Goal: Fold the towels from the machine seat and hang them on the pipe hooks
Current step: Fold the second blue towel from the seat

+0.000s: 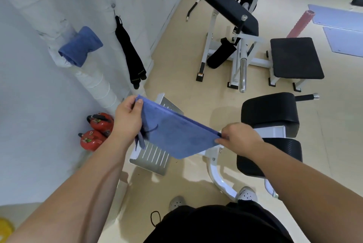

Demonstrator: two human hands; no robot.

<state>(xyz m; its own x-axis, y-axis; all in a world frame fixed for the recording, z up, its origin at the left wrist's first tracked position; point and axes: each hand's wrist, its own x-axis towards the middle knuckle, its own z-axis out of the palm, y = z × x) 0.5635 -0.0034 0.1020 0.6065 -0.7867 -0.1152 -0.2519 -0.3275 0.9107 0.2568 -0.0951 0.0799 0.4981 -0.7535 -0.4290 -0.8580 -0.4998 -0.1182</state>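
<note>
- Head view, hands: the left hand [127,117] pinches one top corner of the towel [176,136], with the thumb laid over the edge. The right hand [238,137] pinches the opposite corner. Both hands are grasping cloth.
- Head view, towel: it hangs taut in the air between the hands, above the foot plate [153,161] and beside the machine seat [275,156], touching neither. The top edge looks doubled. Judged: it is stretched so the layers line up for a further fold.
- Head view, cord: a dark cord [150,130] dangles by the left hand. It is possibly a hanging loop, but the view is too blurred to confirm.
- Head view, wall: a rolled blue towel [80,46] sits on the pipe [94,81], and a black cloth [129,50] hangs from a hook [113,5].
</note>
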